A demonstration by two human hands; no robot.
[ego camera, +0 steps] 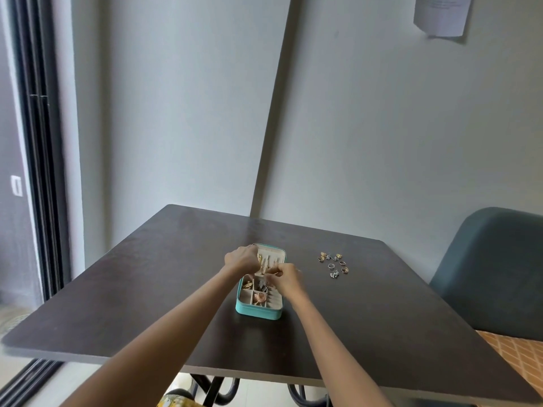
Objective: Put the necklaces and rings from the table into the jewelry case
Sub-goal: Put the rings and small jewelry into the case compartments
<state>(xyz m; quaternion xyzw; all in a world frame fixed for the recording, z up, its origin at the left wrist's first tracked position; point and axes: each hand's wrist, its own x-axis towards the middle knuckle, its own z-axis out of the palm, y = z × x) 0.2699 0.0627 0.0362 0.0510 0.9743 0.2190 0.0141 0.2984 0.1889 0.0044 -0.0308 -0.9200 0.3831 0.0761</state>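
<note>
**Both hands working over open jewelry case, rings still on table**

Nearest: two bare forearms reach in from the bottom edge across the dark table. Metal table legs show under the near edge.

Middle: teal jewelry case sits open near table centre, lid swung back flat on the far side. Its tray is split into small compartments; gold pieces in the left one, dark/silver pieces in the middle, a pink-gold piece in the near-centre one. Exact items too small to name.

Right hand hovers over the tray's far right part, fingers curled, fingertips pinched together on something thin and gold-looking; can't confirm what. Left hand is at the lid's left edge, fingers curled down toward the lid interior; what it grips is hidden, can't tell. Gold necklaces hang or lie along the lid's inside, between the two hands.

Right of the case, well apart: a loose cluster of rings, gold and silver, on bare tabletop.

Far: dark teal chair at right, grey wall behind, paper sheet pinned top right, sliding door frame at left.
</note>
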